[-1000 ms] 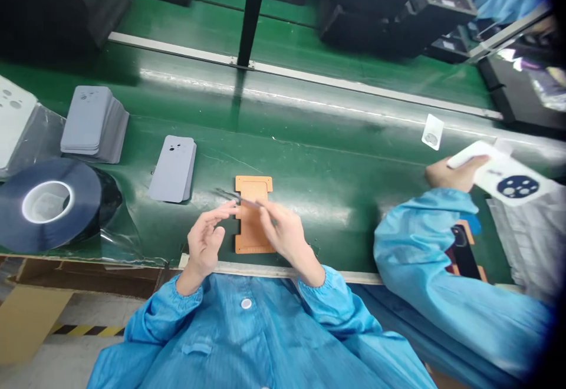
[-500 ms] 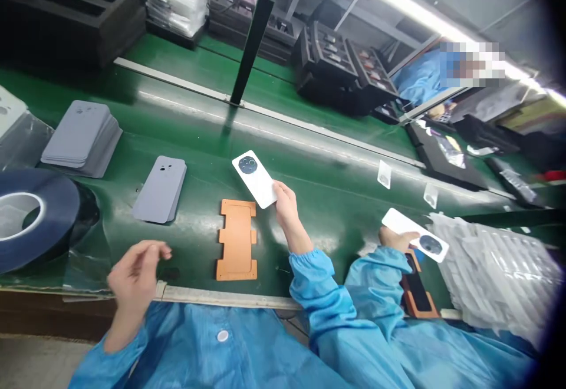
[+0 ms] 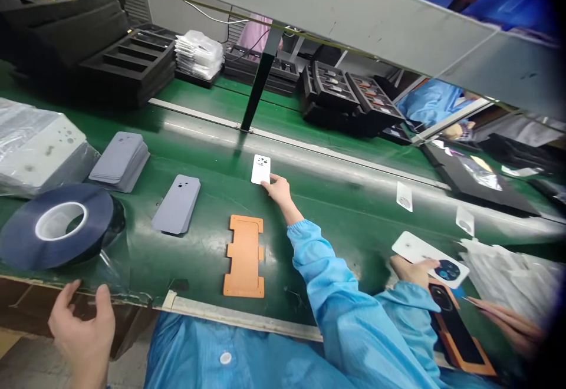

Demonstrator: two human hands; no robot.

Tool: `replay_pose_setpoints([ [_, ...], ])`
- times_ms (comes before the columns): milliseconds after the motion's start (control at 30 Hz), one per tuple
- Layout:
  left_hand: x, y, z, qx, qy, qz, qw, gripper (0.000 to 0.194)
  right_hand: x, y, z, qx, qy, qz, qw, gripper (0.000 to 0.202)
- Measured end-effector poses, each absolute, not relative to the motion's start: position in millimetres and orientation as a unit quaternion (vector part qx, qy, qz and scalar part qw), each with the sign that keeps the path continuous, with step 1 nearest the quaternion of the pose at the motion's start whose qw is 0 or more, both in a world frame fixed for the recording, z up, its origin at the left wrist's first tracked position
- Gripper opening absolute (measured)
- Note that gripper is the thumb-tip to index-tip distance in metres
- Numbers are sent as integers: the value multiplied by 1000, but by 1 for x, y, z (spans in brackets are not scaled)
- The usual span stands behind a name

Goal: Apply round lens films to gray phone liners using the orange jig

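Bright, diffuse light covers the green tabletop (image 3: 336,212), its source out of view; pale glare streaks its far side. The white phone back panel (image 3: 260,174) looks nearly washed out, while black foam trays (image 3: 128,73) sink into shadow. Rightward, the picture softens, its edge vignetting to black.

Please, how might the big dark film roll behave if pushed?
The film roll lies flat on its side, so it would probably slide rather than roll, and tipping seems unlikely. It may feel heavy, because the winding around the white core looks thick.
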State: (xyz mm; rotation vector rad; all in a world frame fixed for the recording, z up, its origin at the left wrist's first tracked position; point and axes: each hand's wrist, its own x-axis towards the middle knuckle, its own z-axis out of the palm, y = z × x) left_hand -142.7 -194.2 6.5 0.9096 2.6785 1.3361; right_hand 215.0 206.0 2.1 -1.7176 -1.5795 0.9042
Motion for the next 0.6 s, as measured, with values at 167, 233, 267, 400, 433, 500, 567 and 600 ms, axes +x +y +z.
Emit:
replay_pose_setpoints([
  [167, -145, -192, 1, 313, 869, 383, -28, 33, 219, 207, 5, -667, -636, 261, 286, 54],
  [233, -141, -192, 2, 293, 874, 387, 2, 30, 222, 206, 8, -668, -647, 238, 280, 51],
  [267, -138, -191, 3, 292, 872, 393, 15, 28, 222, 205, 10, -667, -653, 229, 278, 50],
  [400, -115, -190, 12, 408, 810, 422, 27, 22, 212, 189, 22, -654, -672, 204, 281, 49],
  [433, -108, -189, 14, 445, 791, 419, 36, 22, 205, 179, 25, -645, -679, 202, 287, 50],
  [500, -95, -187, 20, 497, 766, 404, 65, 23, 184, 150, 35, -608, -698, 219, 309, 47],
  [567, -83, -184, 24, 520, 754, 392, 81, 23, 158, 108, 48, -546, -720, 296, 308, 41],
  [600, -77, -183, 27, 527, 752, 387, 88, 22, 143, 84, 55, -508, -733, 344, 293, 38],
])
